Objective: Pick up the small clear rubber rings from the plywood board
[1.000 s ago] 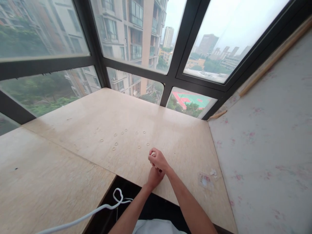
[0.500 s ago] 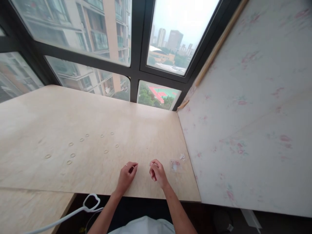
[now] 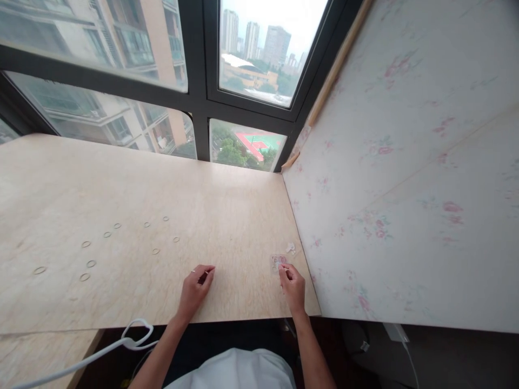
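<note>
On the pale marbled sill, my left hand [image 3: 195, 289] rests with thumb and fingertips pinched together; whatever is between them is too small to make out. My right hand [image 3: 293, 286] reaches to the near right side of a small clear plastic box [image 3: 277, 259], its thumb and forefinger closed at the box's edge. What those fingertips hold, if anything, cannot be seen. Small round and pinkish bits show inside the box, partly covered by the hand. Just beyond it lies a small white scrap [image 3: 291, 248]. Several thin rings, one of them a pale ring [image 3: 84, 277], lie scattered left of my left hand.
A dark-framed window [image 3: 198, 81] borders the far side of the sill [image 3: 227, 216]. The flower-patterned wall [image 3: 405, 189] closes off the right. A white curved tube [image 3: 81, 367] loops below the sill's front edge at lower left.
My right hand has moved right, from the bare sill to the clear box. My left hand keeps its pinch at about the same place. The view has turned slightly right.
</note>
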The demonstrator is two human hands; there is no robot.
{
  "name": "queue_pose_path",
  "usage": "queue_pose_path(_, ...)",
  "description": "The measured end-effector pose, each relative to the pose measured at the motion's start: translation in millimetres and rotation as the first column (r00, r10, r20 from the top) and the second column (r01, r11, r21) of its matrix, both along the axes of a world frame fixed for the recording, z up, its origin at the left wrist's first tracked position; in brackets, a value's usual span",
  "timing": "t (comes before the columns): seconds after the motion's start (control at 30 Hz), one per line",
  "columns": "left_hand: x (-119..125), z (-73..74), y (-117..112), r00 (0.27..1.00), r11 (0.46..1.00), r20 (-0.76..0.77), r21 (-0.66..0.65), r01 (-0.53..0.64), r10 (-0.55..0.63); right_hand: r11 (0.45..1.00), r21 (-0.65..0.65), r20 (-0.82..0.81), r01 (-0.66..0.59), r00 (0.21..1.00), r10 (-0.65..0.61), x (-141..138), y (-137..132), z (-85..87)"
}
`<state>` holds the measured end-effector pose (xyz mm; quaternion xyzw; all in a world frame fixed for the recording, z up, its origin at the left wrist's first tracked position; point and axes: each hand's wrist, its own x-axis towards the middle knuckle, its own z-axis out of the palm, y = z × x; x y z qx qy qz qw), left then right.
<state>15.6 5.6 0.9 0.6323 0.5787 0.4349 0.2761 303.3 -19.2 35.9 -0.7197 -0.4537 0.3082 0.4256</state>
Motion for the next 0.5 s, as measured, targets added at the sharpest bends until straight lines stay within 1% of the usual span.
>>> queue_pose_path(0.1, 0.2, 0.1, -0.7, 1.000, 1.000, -0.002, 0.001, 0.001, -0.001, 1.000, 0.023, 0.094, 0.015, 0.995, -0.017, 5.9, 3.9, -4.4)
queue_pose_path(0.2, 0.7, 1.5, -1.1, 1.000, 1.000, 0.003, -0.007, 0.001, -0.001, 0.999, 0.043, 0.154, 0.014, 0.988, -0.021, 6.4, 4.2, -7.5)
queue_pose_path(0.37, 1.3, 3.5, -1.4, 1.000, 1.000, 0.020, -0.024, -0.006, 0.007, 0.998, 0.070, 0.221, 0.004, 0.975, -0.019, 3.1, -1.0, -11.0)
queue_pose_path(0.5, 0.9, 0.7, -2.2, 1.000, 1.000, 0.021, -0.021, -0.003, 0.004, 0.996, 0.084, 0.248, -0.024, 0.969, 0.002, -5.3, -7.9, -15.6)
